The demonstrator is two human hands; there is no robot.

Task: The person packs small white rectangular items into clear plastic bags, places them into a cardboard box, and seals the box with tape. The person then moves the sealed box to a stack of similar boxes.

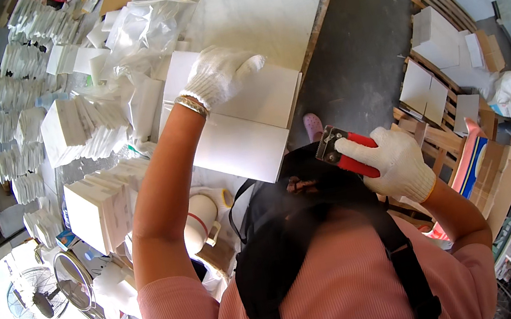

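My left hand (pixel 220 75), in a white knitted glove, rests palm down on a flat white box (pixel 246 144). Its thumb points out to the right, and the other fingers look extended, partly hidden behind the back of the hand. Across the box's top runs a seam between two white panels. To the right, in front of my body, my right hand (pixel 398 163), also gloved, is closed round red-handled pliers (pixel 356 155). The dark metal head of the pliers points up and left, apart from the box.
A pale worktable (pixel 260 18) stretches ahead. Stacked white tile-like slabs (pixel 97 214) and clear plastic wrap (pixel 145 33) crowd its left side. A standing fan (pixel 37 297) is at the lower left. Wooden pallets with white boxes (pixel 440 40) stand across the dark floor on the right.
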